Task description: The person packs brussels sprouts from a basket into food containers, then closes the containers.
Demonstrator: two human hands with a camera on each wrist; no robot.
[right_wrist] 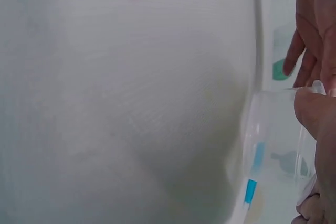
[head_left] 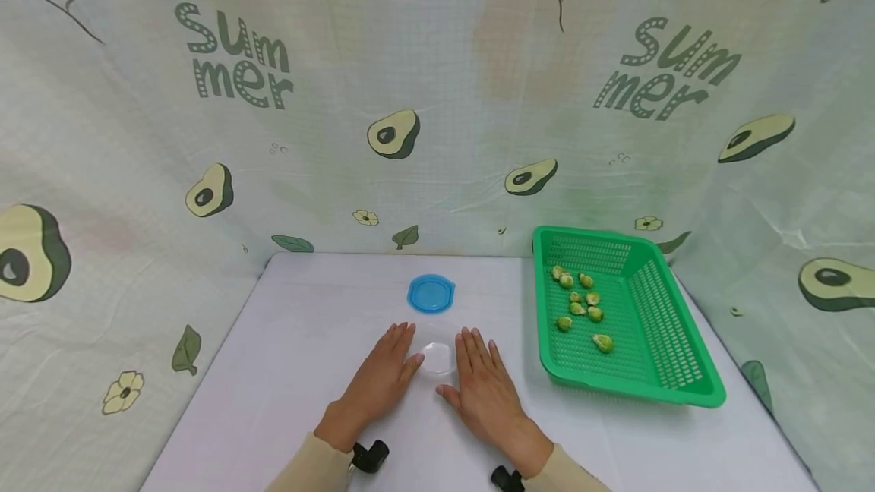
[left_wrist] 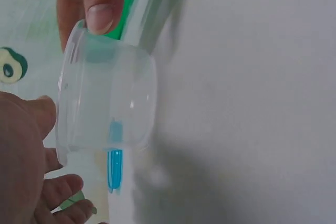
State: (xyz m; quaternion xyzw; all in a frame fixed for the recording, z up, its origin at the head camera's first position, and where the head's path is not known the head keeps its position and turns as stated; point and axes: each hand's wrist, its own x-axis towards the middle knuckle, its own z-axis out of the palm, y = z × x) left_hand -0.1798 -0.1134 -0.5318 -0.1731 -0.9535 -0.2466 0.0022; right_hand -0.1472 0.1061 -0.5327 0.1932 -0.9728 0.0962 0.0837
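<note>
A clear plastic tub [head_left: 437, 359] stands upright on the white table between my two hands. My left hand [head_left: 383, 374] is at its left side with fingers extended, and the left thumb comes up to the rim. On the other side my right hand [head_left: 481, 389] lies with straight fingers along the tub. In the left wrist view, the right thumb [left_wrist: 101, 17] rests at the rim of the see-through tub [left_wrist: 105, 93]. The right wrist view has the tub [right_wrist: 278, 129] partly hidden behind the right hand. Just beyond it lies a round blue lid [head_left: 431, 294].
To the right stands a green mesh basket [head_left: 636, 393] with several Brussels sprouts [head_left: 595, 314] inside, mostly towards its left. A cloth backdrop [head_left: 444, 59] with avocado prints rises behind the table [head_left: 287, 340] and along its sides.
</note>
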